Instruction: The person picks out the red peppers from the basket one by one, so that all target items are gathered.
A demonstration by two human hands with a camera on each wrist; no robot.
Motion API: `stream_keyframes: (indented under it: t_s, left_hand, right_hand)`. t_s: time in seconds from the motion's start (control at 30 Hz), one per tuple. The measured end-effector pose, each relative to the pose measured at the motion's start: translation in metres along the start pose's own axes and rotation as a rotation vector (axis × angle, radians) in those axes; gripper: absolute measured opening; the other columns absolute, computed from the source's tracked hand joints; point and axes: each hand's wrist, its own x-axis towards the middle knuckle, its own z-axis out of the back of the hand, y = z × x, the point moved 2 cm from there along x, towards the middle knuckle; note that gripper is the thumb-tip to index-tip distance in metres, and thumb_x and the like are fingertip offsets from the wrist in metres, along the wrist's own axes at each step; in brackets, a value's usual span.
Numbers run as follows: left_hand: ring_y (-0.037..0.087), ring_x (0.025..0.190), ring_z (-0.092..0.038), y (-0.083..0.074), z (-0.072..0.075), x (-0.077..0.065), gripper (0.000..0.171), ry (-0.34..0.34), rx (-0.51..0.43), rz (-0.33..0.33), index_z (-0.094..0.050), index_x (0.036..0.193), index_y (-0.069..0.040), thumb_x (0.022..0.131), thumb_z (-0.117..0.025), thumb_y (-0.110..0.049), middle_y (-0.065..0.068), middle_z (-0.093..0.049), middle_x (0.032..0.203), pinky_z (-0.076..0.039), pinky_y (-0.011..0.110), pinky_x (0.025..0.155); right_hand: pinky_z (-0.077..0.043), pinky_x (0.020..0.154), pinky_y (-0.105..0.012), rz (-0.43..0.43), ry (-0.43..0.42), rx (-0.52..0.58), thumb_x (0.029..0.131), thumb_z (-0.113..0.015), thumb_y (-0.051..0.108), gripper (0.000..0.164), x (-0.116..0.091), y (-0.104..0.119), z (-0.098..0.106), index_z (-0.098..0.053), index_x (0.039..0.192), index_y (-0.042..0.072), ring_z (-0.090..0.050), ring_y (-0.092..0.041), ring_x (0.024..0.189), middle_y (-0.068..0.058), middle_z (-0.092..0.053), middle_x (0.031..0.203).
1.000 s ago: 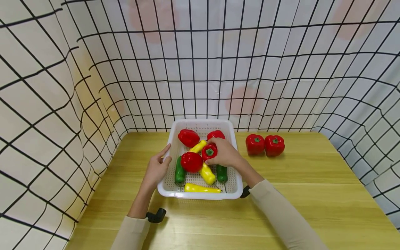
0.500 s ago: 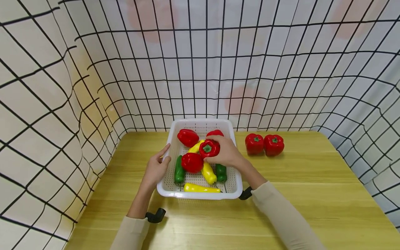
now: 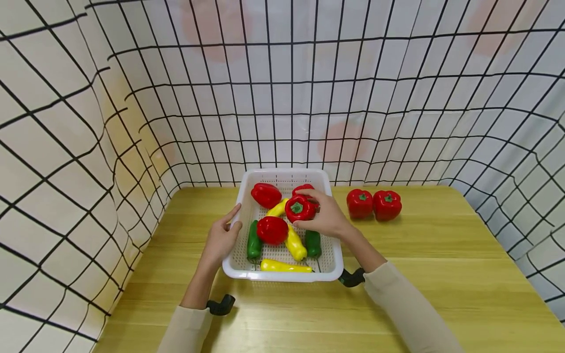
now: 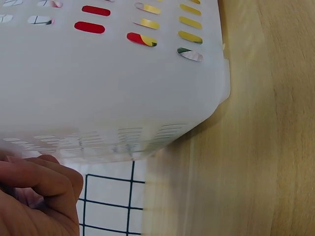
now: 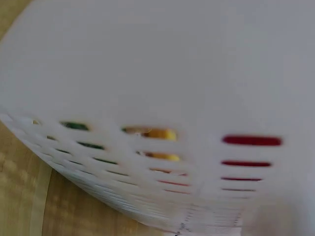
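Note:
In the head view, my right hand [image 3: 325, 214] grips a red bell pepper [image 3: 298, 208], its green stem facing the camera, over the middle of a white plastic basket [image 3: 282, 276]. At the basket's left side, my left hand [image 3: 222, 239] holds the rim. The left wrist view shows its curled fingers [image 4: 44, 184] beside the basket wall [image 4: 98, 88]. Under and around the held pepper lie other red bell peppers [image 3: 272, 230], yellow peppers [image 3: 295, 243] and green peppers [image 3: 254, 241]. Behind my right hand, another red bell pepper [image 3: 302, 188] is partly hidden.
Two red bell peppers [image 3: 373, 205] stand side by side on the wooden table [image 3: 419, 274], right of the basket. A black wire grid [image 3: 282, 113] over white sheeting rises behind and on both sides. The basket wall [image 5: 147, 64] fills most of the right wrist view.
My right hand has raised the red bell pepper a little from among the others, then shifted it slightly right. My left hand and the basket stay put.

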Motion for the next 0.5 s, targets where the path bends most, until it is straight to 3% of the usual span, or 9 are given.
stream_keyframes:
  t_s: [0.33, 0.5]
  left_hand:
    - [0.026, 0.07, -0.068, 0.0, -0.002, 0.001, 0.054, 0.0, -0.008, -0.002, -0.048, 0.153, -0.042, 0.101, -0.054, -0.025, 0.027, -0.068, 0.098, -0.064, 0.04, 0.06]
    - [0.025, 0.069, -0.068, 0.0, -0.002, 0.0, 0.054, -0.004, -0.002, -0.003, -0.049, 0.152, -0.041, 0.101, -0.054, -0.025, 0.024, -0.068, 0.091, -0.064, 0.04, 0.06]
  right_hand:
    - [-0.061, 0.093, -0.045, -0.021, -0.023, 0.037, 0.076, -0.09, 0.03, 0.082, -0.018, 0.01, 0.015, -0.052, 0.149, 0.02, -0.06, -0.033, 0.125, -0.006, -0.059, 0.144]
    - [-0.062, 0.092, -0.044, -0.014, -0.051, 0.055, 0.075, -0.091, 0.03, 0.08, -0.029, 0.01, 0.023, -0.054, 0.145, 0.021, -0.061, -0.032, 0.123, -0.005, -0.06, 0.141]
